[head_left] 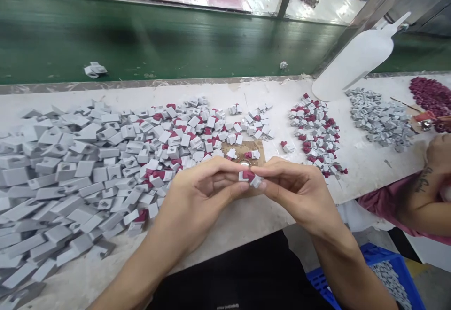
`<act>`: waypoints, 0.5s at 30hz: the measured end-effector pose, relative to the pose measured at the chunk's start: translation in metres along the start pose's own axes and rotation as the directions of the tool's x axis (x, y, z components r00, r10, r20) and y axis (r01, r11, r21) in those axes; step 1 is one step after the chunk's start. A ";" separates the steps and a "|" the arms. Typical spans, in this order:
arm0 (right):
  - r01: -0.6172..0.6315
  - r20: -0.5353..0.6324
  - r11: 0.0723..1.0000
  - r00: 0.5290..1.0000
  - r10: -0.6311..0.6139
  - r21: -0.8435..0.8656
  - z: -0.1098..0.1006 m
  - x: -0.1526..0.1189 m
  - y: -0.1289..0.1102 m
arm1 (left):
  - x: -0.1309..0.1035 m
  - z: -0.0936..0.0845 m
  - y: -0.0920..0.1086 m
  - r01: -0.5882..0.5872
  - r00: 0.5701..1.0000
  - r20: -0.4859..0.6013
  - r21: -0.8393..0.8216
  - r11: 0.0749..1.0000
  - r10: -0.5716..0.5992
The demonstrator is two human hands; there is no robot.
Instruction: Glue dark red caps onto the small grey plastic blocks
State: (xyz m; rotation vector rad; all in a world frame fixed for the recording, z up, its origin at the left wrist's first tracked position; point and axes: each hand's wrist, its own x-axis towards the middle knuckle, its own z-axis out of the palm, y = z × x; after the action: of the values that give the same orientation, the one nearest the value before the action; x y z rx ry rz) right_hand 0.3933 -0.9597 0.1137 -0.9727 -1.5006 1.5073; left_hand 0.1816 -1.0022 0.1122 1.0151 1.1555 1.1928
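Directly between left fingers (230, 191) and right fingers (278, 192), a grey-and-maroon piece (249, 176).

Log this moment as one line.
left hand: pinching grey-and-maroon piece | right hand: pinching same piece | nearby: grey blocks

1 blue crate (378, 254) partly beyond the bottom edge

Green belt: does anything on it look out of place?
Yes: a pale clump lies at left, a smaller pale bit farther right, both stray-looking, apart from the grey blocks heaped on the worktable.
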 end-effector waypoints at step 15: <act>-0.280 -0.381 0.617 0.924 -0.035 -0.735 -0.076 0.241 -0.020 | 0.190 -0.062 0.069 0.083 0.938 -0.301 0.675 0.733 0.172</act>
State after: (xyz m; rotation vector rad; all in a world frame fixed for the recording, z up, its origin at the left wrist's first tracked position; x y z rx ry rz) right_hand 0.3661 -0.7084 0.1347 -1.7888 -1.8520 0.6131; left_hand 0.1112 -0.8068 0.1493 1.4168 1.9543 1.0109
